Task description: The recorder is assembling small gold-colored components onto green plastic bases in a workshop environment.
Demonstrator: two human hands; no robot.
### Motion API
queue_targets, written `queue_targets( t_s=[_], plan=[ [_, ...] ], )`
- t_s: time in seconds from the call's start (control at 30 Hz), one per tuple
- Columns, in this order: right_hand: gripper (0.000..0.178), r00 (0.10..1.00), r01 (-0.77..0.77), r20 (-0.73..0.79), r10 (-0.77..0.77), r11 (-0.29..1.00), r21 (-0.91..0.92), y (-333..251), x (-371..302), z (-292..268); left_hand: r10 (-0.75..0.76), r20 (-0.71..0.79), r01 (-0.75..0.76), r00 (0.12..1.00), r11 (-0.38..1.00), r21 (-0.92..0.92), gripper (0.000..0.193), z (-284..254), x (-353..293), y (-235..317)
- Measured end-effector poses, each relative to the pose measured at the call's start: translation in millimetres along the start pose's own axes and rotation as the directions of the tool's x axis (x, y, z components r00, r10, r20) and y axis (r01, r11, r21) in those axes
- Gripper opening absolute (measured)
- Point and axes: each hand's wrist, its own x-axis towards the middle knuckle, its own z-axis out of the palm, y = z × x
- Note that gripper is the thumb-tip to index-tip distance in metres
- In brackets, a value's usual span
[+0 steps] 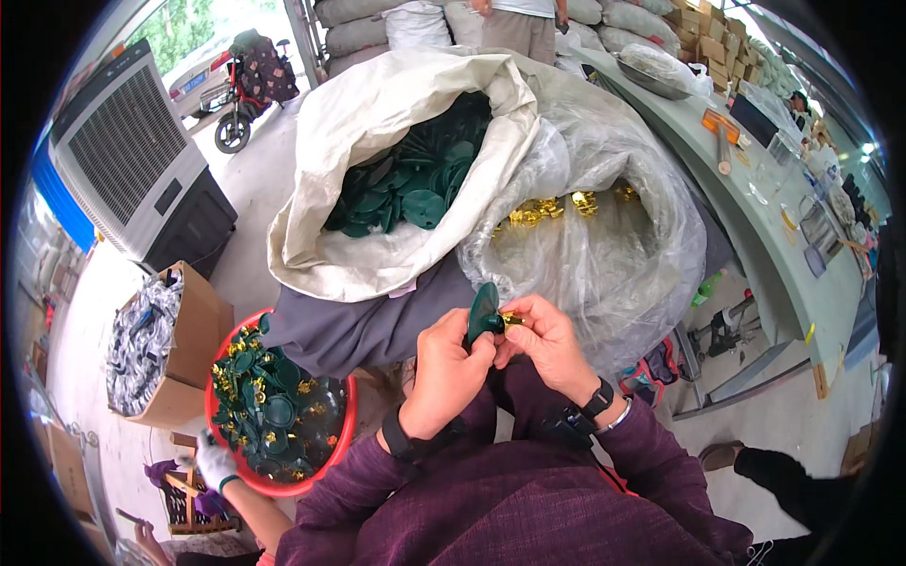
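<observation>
In front of my lap, my left hand (447,363) is closed on a dark green disc with a short stem (482,309), tilted nearly on edge. My right hand (549,347) pinches a small shiny gold piece (512,319) against the stem side of that disc; whether the two are joined is hidden by my fingers. Just beyond them a white woven sack (316,160) gapes, with many green discs (401,193) inside. Beside it on the right, a clear plastic bag (604,307) holds loose gold pieces (538,211).
Left of my lap, a red tub (351,415) holds green discs with gold pieces. A co-worker's gloved hand (217,464) is at its edge. Further left stand a cardboard box (193,330) and an air cooler (132,141). A long table (746,217) runs along the right.
</observation>
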Motion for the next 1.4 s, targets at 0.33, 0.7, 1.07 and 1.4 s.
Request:
queue_targets(
  t_s=[0.33,0.7,1.07,1.4],
  plan=[
    [0.021,0.997,0.035,-0.071,-0.038,0.998,-0.048,8,-2,6,0.093,-0.069,-0.076,0.993,0.973,0.217,0.008,0,-8,9],
    [0.022,0.992,0.072,-0.087,-0.088,0.982,-0.177,12,-2,8,-0.029,-0.069,0.031,0.997,0.999,0.026,0.007,4,-10,-10],
    [0.017,0.992,0.019,-0.117,-0.052,0.962,-0.271,3,1,15,0.181,-0.032,-0.162,0.983,0.936,0.314,0.011,2,-10,-5],
    [0.014,0.965,-0.151,-0.208,0.159,0.987,0.051,-2,6,26,0.434,0.159,-0.446,0.887,0.714,0.539,0.040,-8,-8,-8]
  ],
)
